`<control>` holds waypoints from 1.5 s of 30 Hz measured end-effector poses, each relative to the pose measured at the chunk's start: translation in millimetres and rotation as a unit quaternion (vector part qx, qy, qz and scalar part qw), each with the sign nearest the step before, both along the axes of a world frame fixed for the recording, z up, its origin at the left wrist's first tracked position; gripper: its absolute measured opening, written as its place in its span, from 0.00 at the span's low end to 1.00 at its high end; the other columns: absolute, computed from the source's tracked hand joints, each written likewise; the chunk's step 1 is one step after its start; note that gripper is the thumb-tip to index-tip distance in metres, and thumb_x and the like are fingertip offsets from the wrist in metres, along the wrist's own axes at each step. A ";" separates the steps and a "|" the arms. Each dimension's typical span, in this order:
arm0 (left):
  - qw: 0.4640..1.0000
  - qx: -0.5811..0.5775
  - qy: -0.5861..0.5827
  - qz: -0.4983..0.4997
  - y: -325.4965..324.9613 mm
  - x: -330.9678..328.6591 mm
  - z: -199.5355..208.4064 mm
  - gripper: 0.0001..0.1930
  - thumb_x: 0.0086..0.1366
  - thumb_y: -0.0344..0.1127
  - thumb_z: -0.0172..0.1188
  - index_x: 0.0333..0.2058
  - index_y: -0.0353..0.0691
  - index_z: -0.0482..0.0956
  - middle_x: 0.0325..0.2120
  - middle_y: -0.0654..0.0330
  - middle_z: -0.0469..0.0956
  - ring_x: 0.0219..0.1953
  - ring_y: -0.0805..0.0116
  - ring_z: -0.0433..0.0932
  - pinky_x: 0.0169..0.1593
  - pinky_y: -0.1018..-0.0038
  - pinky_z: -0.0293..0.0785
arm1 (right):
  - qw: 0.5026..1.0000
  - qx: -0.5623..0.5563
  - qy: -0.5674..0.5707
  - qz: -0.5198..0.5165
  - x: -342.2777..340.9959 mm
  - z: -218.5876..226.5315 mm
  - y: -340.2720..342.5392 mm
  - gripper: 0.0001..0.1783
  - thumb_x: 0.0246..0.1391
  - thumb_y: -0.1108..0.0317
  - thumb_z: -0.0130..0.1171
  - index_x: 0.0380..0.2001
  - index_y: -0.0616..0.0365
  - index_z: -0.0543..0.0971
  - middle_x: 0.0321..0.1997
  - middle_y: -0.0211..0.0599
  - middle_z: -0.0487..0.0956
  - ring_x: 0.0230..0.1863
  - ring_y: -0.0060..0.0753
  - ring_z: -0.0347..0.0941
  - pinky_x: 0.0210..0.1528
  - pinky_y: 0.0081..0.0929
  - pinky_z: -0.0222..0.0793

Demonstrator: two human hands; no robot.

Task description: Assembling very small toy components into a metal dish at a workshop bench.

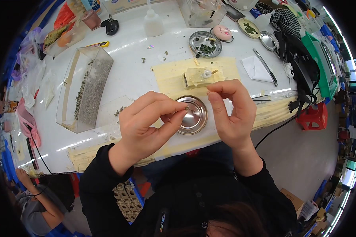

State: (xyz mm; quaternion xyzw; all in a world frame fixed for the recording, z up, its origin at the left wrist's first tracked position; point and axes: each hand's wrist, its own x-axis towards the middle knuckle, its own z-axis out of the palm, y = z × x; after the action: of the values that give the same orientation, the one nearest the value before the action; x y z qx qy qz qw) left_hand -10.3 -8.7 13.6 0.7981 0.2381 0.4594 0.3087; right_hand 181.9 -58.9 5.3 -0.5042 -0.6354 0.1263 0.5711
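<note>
Between the thumb and index finger of my left hand (144, 124) is a small dark greenish piece (187, 108). It is held over the left part of a shallow round metal dish (197, 125), whose shiny bottom partly shows. My right hand (235, 112) is raised just right of the dish, thumb and index fingertips close together in a pinch. Whatever is between them, if anything, is too small to make out. Beyond the hands, a tape-wrapped block (194, 79) with a white round piece on top stands on a yellow taped patch (166, 75).
At left stands a clear box (106, 65) with dark bits inside. Farther back are a white squeeze bottle (153, 24), a metal plate (192, 34) of dark green pieces and a yellowish dish (243, 23). Tweezers (263, 100) lie right of my right hand. Another person's arm (47, 201) shows lower left.
</note>
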 end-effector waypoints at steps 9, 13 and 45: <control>1.000 0.015 0.016 0.012 -0.9 0.9 -1.4 0.10 0.52 0.19 0.68 0.34 0.34 0.83 0.26 0.60 0.78 0.23 0.76 0.76 0.25 0.81 0.72 | 0.997 -0.016 -0.024 0.068 -6.4 6.1 -7.1 0.09 0.46 0.80 0.66 0.33 0.61 0.82 0.29 0.36 0.78 0.27 0.30 0.74 0.29 0.23 0.70; 1.000 0.007 0.010 0.019 -0.7 0.2 -1.8 0.10 0.51 0.19 0.68 0.34 0.34 0.83 0.26 0.60 0.78 0.22 0.76 0.76 0.25 0.82 0.72 | 0.997 0.021 -0.051 0.057 -11.6 -3.6 -7.1 0.13 0.45 0.80 0.66 0.37 0.58 0.83 0.30 0.35 0.77 0.27 0.30 0.75 0.29 0.25 0.71; 0.990 -0.113 -0.068 -0.039 3.5 0.4 -11.6 0.11 0.53 0.18 0.68 0.36 0.35 0.85 0.28 0.60 0.78 0.27 0.77 0.75 0.31 0.82 0.70 | 0.988 -0.002 0.132 0.084 7.7 11.6 -8.0 0.05 0.63 0.76 0.54 0.40 0.68 0.74 0.38 0.39 0.75 0.38 0.26 0.74 0.46 0.24 0.70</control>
State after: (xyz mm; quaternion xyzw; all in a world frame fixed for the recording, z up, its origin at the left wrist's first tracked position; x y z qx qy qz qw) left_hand -9.8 -5.2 2.0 0.7336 0.2353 0.4705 0.4302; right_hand 189.6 -66.9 16.9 -0.4290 -0.5943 0.2406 0.6363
